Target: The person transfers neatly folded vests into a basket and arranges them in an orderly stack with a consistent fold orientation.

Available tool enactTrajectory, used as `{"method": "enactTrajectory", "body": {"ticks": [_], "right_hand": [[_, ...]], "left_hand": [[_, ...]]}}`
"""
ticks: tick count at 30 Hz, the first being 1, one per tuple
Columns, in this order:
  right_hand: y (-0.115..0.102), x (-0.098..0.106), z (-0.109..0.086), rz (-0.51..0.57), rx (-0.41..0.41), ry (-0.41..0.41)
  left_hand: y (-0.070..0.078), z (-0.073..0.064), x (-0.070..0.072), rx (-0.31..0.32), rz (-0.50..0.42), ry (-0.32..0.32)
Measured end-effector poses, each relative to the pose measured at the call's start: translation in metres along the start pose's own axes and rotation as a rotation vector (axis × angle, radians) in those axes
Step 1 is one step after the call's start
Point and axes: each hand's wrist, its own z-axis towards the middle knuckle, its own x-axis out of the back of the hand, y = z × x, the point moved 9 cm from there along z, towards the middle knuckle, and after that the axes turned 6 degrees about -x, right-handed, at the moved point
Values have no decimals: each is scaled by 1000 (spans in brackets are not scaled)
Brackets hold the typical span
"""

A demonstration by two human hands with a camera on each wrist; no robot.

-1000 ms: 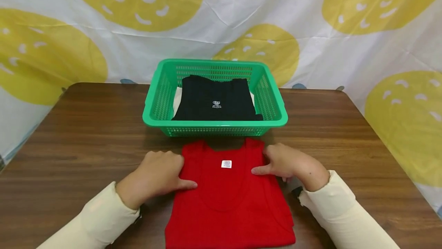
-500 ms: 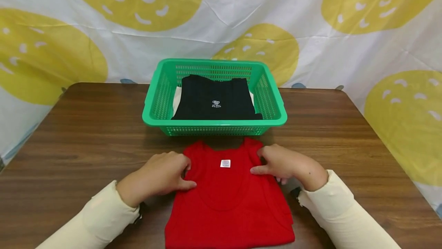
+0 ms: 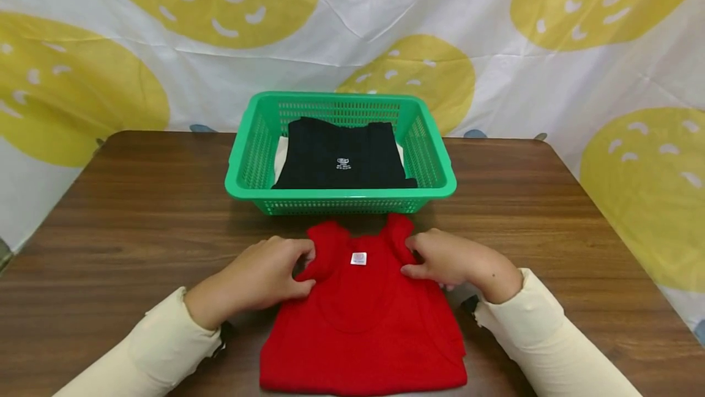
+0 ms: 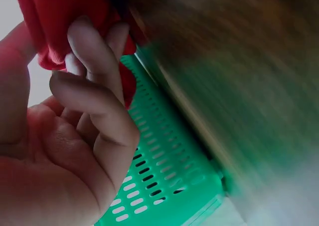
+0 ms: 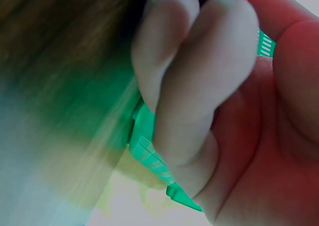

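A folded red tank top (image 3: 358, 330) with a small white label at its neckline lies on the table in front of me. My left hand (image 3: 261, 278) pinches its left edge below the strap, thumb on top and curled fingers beneath, as the left wrist view also shows with red cloth (image 4: 65, 16) in the fingers. On the opposite side my right hand (image 3: 454, 259) pinches the right edge below the other strap. Both upper edges are bunched and lifted a little. In the right wrist view the curled fingers (image 5: 199, 76) hide most of the cloth.
Just behind the tank top stands a green plastic basket (image 3: 341, 194). Inside it a folded black garment (image 3: 344, 152) with white print lies over a cream cloth (image 3: 281, 155). The brown wooden table (image 3: 138, 213) ends at a white curtain (image 3: 308, 73) with yellow shapes.
Both hands have closed on the tank top's sides, the left moving slightly inward. Its shoulders are now gathered and raised, and the cloth has shifted slightly toward the basket.
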Motion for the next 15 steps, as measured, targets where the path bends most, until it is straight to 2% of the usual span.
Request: {"method": "enactTrajectory", "body": {"ticks": [6,12,15], "right_hand": [[1,0,0,15,9,7],[-1,0,0,49,35,2],[-3,-1,-1,94,55,-24]], "left_hand": [[-3,4,-2,-26,-157,-4],[-5,3,-8,-10,-291,-77],[-5,3,-8,-11,-344,-90]]}}
